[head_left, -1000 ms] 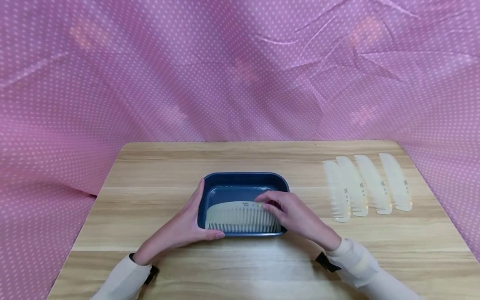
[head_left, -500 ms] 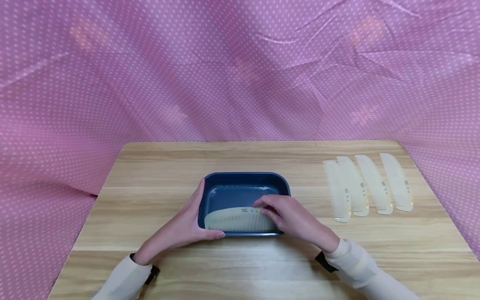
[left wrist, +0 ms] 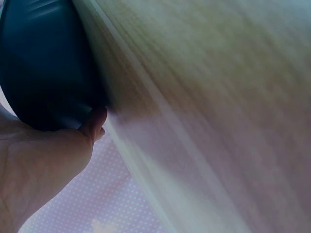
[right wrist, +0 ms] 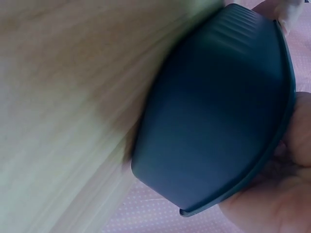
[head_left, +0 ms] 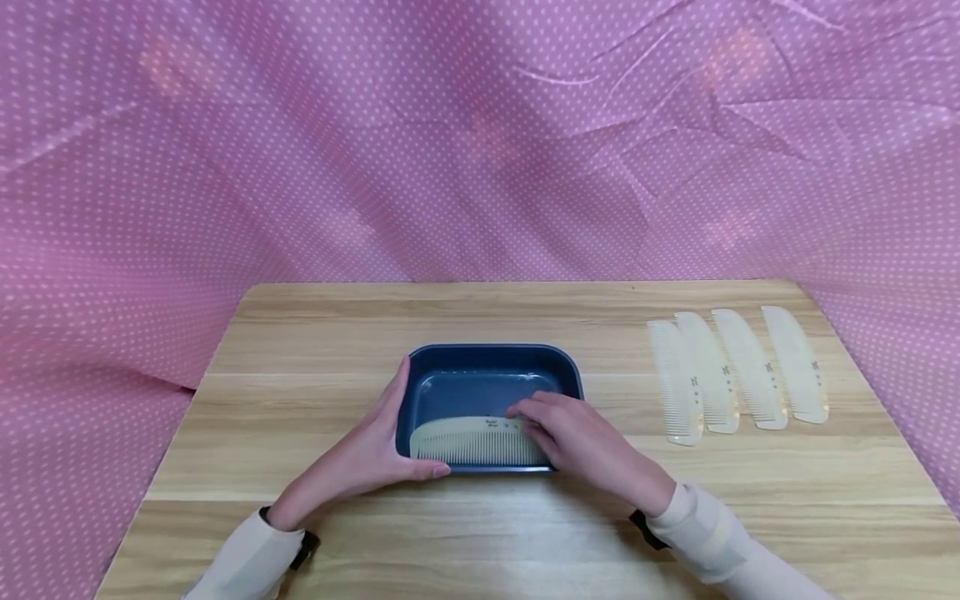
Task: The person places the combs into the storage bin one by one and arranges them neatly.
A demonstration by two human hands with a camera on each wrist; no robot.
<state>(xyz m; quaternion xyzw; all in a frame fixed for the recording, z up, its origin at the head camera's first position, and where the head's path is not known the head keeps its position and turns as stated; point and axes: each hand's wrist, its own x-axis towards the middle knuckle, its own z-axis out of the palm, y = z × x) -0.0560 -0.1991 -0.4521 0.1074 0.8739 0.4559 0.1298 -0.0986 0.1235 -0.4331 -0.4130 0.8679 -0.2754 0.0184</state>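
Observation:
A dark blue rectangular box (head_left: 487,389) with rounded corners stands on the table. My left hand (head_left: 367,450) holds its left end, thumb along the front rim and fingers up the side wall. In the left wrist view the left hand (left wrist: 48,160) is close against the box's outer wall (left wrist: 48,58). Inside the box, along its front wall, is a pale cream comb (head_left: 472,438), teeth toward me and curved back away. My right hand (head_left: 581,433) reaches over the right front rim and pinches the comb's right end, which the fingers hide.
Several more pale combs (head_left: 791,364) lie side by side at the table's right. The wooden table (head_left: 330,333) ends at a pink dotted cloth (head_left: 480,167) hanging behind and along both sides.
My right hand has lowered the comb toward the front wall of the box, so more of the box floor shows behind it. The left hand stays in place.

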